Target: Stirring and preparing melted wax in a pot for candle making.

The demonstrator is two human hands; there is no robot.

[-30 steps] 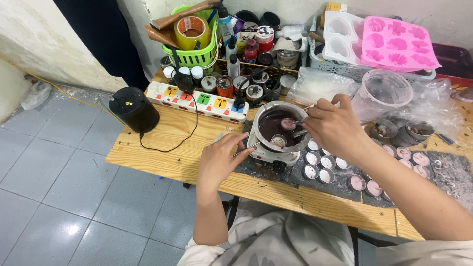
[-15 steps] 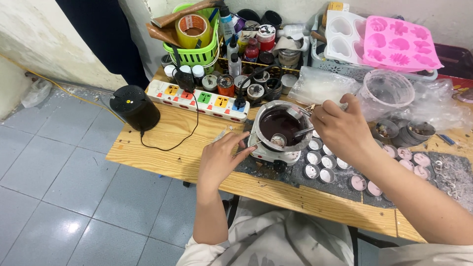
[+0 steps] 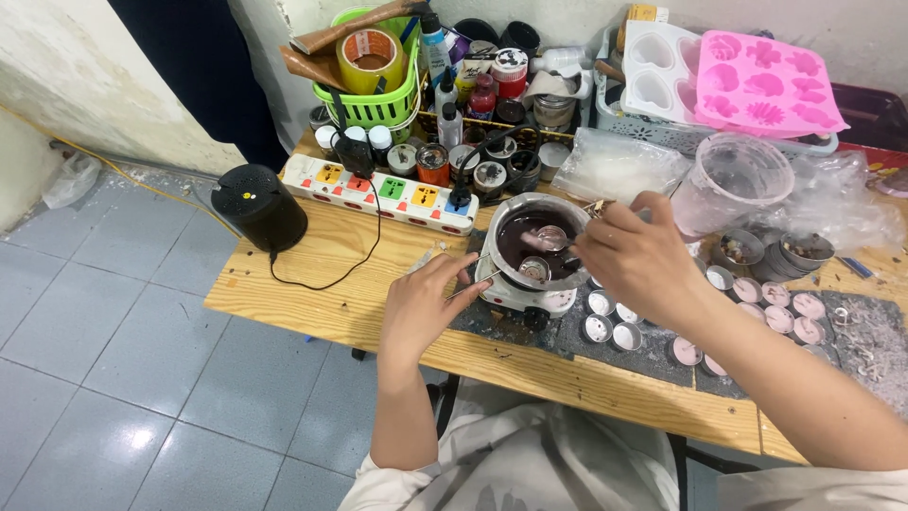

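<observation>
A small metal pot [image 3: 515, 216] of dark purple-brown liquid sits on a white electric warmer [image 3: 526, 299] on the wooden table [image 3: 312, 284]. My right hand [image 3: 636, 257] holds a metal spoon [image 3: 552, 237] whose bowl is in the liquid. A small metal cup [image 3: 534, 270] lies in the pot near its front rim. My left hand [image 3: 423, 305] rests on the table left of the warmer, its fingers closed on a thin metal tool [image 3: 473, 282] that reaches to the pot. Several small round tins [image 3: 600, 328] stand on a dark mat right of the warmer.
A white power strip [image 3: 378, 190] and a black cylinder [image 3: 260, 206] lie at the left. Behind are a green basket [image 3: 375, 99] with tape, jars and bottles, pink [image 3: 768, 87] and white moulds, and a clear plastic tub [image 3: 734, 184]. Tiled floor lies to the left.
My right hand has drawn slightly right and up with the spoon over the pot. My left hand has stayed beside the warmer. The view has shifted a little.
</observation>
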